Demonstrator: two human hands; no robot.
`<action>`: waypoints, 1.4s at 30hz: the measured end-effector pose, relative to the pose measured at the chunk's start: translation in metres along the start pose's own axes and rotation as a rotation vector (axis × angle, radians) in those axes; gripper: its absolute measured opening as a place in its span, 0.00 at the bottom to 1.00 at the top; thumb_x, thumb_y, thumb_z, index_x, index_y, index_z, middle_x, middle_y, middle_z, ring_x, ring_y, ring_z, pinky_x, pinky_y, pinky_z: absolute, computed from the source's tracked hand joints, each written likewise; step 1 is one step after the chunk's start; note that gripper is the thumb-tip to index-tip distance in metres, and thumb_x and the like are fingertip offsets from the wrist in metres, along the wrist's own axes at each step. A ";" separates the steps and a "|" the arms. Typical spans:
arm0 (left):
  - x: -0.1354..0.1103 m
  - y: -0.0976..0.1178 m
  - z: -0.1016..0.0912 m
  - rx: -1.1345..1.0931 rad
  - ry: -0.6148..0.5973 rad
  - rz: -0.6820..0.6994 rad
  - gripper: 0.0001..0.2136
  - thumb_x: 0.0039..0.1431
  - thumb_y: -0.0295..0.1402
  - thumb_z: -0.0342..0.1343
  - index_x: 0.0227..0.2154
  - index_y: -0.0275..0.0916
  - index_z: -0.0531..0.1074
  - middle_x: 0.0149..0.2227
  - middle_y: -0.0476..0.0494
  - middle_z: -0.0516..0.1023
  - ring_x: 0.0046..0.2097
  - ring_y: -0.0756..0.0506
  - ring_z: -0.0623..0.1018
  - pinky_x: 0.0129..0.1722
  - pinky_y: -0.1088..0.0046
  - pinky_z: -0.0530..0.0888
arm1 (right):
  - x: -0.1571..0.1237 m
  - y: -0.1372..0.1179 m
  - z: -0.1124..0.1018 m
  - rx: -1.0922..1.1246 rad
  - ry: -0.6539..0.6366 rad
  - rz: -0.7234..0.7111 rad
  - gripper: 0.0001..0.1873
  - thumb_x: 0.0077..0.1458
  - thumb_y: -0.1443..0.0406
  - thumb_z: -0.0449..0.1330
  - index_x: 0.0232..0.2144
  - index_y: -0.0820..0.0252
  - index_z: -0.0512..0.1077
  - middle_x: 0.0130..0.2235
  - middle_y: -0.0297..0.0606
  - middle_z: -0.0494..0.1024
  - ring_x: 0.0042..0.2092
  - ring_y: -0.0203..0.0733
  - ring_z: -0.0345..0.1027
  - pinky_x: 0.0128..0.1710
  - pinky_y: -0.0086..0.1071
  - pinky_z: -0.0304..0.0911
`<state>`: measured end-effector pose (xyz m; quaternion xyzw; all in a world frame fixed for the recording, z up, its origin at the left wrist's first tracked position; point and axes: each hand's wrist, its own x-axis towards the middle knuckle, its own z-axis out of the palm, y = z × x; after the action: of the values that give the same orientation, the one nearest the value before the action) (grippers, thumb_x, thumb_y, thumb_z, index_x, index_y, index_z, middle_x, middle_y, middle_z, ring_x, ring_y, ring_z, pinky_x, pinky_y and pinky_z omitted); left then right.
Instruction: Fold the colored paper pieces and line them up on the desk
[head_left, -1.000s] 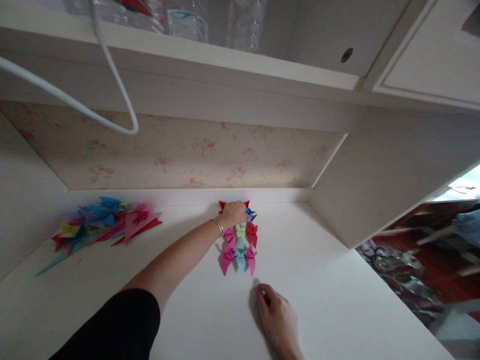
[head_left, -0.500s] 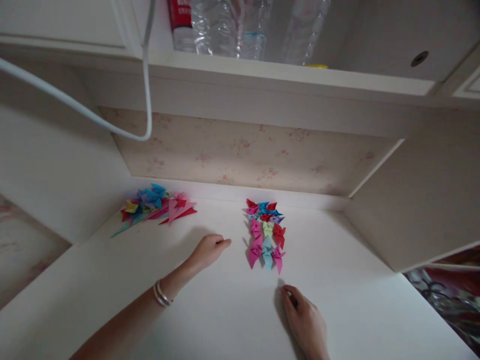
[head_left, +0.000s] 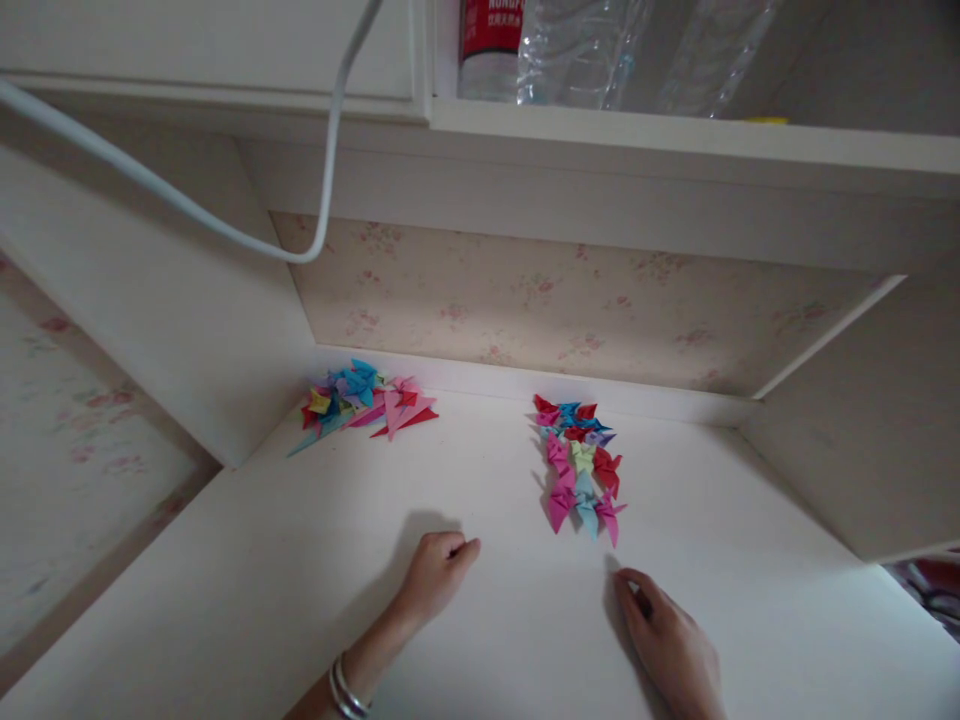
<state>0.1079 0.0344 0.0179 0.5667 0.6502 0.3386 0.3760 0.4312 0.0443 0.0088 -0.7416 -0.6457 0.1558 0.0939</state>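
Note:
A neat column of small folded paper shapes [head_left: 579, 462], pink, red, blue and green, lies on the white desk [head_left: 495, 640] near the back. My left hand [head_left: 435, 575] rests on the desk in front and to the left of it, fingers loosely curled with nothing in them; bracelets circle that wrist. My right hand [head_left: 667, 640] lies on the desk just below the column's near end, fingers curled against the surface and nothing visible in them. A looser pile of coloured folded papers [head_left: 360, 400] sits at the back left corner.
A flowered back panel [head_left: 570, 310] closes the desk recess, with side walls left and right. A shelf above holds plastic bottles [head_left: 577, 50]. A white cable [head_left: 225, 235] hangs in a loop at the upper left.
My left hand has left the far end of the column and drawn back toward me onto bare desk. The camera has swung left. My right hand has stayed put.

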 end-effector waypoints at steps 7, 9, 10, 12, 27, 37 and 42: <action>-0.002 0.000 -0.005 -0.027 -0.044 0.010 0.22 0.58 0.44 0.48 0.14 0.39 0.51 0.17 0.56 0.49 0.23 0.53 0.55 0.24 0.73 0.49 | -0.004 -0.004 0.005 -0.050 0.081 -0.042 0.18 0.59 0.51 0.45 0.44 0.43 0.71 0.41 0.30 0.81 0.37 0.43 0.75 0.28 0.28 0.60; -0.002 0.001 -0.006 -0.022 -0.052 0.012 0.22 0.58 0.44 0.48 0.14 0.39 0.51 0.17 0.55 0.49 0.23 0.53 0.55 0.24 0.72 0.49 | -0.005 -0.004 0.006 -0.060 0.091 -0.052 0.18 0.59 0.51 0.45 0.44 0.44 0.71 0.41 0.30 0.81 0.37 0.43 0.75 0.28 0.28 0.60; -0.002 0.001 -0.007 -0.023 -0.057 0.013 0.22 0.58 0.44 0.48 0.14 0.39 0.51 0.17 0.55 0.49 0.23 0.53 0.55 0.24 0.72 0.49 | -0.005 -0.004 0.006 -0.064 0.091 -0.054 0.19 0.59 0.51 0.45 0.44 0.44 0.71 0.41 0.31 0.81 0.37 0.43 0.75 0.28 0.28 0.60; -0.003 0.003 -0.007 -0.026 -0.064 0.014 0.21 0.58 0.44 0.48 0.14 0.39 0.51 0.17 0.55 0.49 0.23 0.53 0.55 0.24 0.72 0.49 | -0.005 -0.004 0.007 -0.071 0.084 -0.052 0.19 0.60 0.51 0.44 0.45 0.45 0.70 0.43 0.31 0.80 0.38 0.43 0.75 0.30 0.29 0.61; -0.004 0.005 -0.008 -0.016 -0.075 0.036 0.22 0.58 0.44 0.48 0.13 0.39 0.52 0.16 0.55 0.50 0.22 0.53 0.55 0.24 0.73 0.49 | -0.009 -0.012 0.009 -0.120 0.069 -0.017 0.20 0.61 0.52 0.42 0.46 0.47 0.69 0.48 0.36 0.78 0.42 0.48 0.74 0.31 0.32 0.61; -0.003 0.001 -0.005 -0.013 -0.081 0.035 0.22 0.58 0.44 0.48 0.14 0.39 0.52 0.17 0.55 0.50 0.23 0.53 0.56 0.24 0.72 0.49 | -0.008 -0.010 0.010 -0.146 0.073 -0.028 0.20 0.61 0.53 0.43 0.47 0.47 0.69 0.48 0.35 0.78 0.41 0.48 0.75 0.30 0.32 0.61; -0.003 0.001 -0.004 -0.012 -0.083 0.033 0.22 0.58 0.44 0.48 0.14 0.39 0.52 0.17 0.55 0.49 0.23 0.53 0.55 0.24 0.72 0.48 | -0.007 -0.012 0.010 -0.143 0.066 -0.016 0.20 0.61 0.52 0.43 0.47 0.46 0.69 0.48 0.35 0.78 0.42 0.48 0.75 0.31 0.32 0.62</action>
<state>0.1050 0.0314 0.0217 0.5886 0.6228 0.3248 0.4002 0.4162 0.0386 0.0043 -0.7458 -0.6578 0.0842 0.0632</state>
